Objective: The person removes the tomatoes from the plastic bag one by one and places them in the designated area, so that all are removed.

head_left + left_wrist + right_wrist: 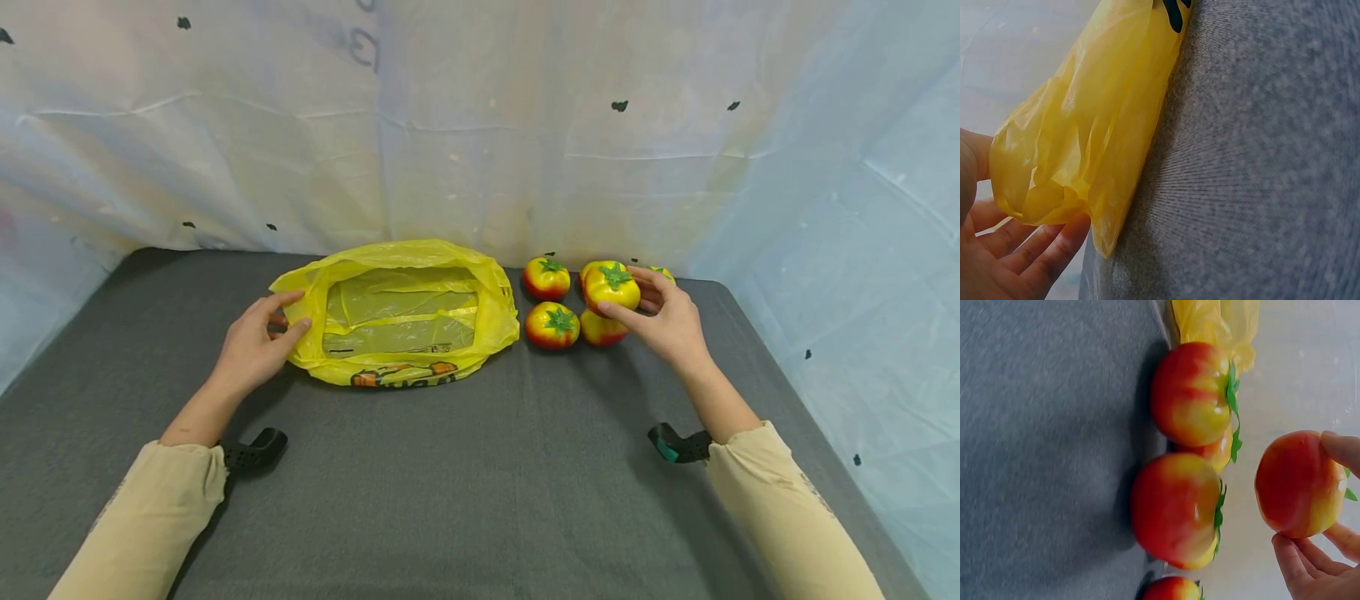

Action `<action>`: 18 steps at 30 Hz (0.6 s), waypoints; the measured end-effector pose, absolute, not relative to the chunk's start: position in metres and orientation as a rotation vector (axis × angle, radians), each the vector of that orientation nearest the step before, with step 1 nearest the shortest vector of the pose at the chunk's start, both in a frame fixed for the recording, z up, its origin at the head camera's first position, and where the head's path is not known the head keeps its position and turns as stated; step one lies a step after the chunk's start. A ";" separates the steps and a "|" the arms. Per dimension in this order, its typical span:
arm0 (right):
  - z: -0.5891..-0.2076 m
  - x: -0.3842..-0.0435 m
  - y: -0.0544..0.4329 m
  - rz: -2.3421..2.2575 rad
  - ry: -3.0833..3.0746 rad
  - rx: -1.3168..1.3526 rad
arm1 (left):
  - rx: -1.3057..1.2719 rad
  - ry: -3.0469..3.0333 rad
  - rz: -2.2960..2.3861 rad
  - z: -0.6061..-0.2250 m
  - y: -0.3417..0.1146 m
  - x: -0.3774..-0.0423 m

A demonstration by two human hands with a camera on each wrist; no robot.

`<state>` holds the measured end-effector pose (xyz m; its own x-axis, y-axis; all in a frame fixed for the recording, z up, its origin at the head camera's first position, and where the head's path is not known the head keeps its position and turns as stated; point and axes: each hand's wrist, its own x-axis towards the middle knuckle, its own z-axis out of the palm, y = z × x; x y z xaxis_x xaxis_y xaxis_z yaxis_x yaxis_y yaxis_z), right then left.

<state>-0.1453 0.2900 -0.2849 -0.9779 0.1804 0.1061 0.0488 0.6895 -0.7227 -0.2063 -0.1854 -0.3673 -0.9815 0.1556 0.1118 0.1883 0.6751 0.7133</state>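
Observation:
A yellow plastic bag (495, 333) lies with its wide mouth facing up, and its inside shows through the opening. My left hand (251, 346) holds the bag's left edge between thumb and fingers; the left wrist view has the fingers (1054, 250) against the crumpled plastic. In my right hand (671, 325) is a red-and-yellow toy tomato (1297, 487) with a green leafy top, gripped by its sides and raised above the others. Below and beside it sit more such tomatoes, among them a front left one (552, 327) and a back left one (546, 278).
Dark grey cloth (450, 483) covers the table. A pale plastic sheet (465, 125) hangs right behind the bag and tomatoes, and another sheet (885, 292) stands along the right edge. Each wrist wears a black camera mount (258, 450).

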 end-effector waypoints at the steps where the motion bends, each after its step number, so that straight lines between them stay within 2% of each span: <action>1: -0.285 -0.145 0.292 1.154 -2.728 -0.193 | -0.292 -2.836 -1.218 -0.367 -0.186 -0.206; 18: -0.285 -0.135 0.321 1.102 -2.714 -0.292 | -0.299 -2.819 -1.211 -0.368 -0.185 -0.206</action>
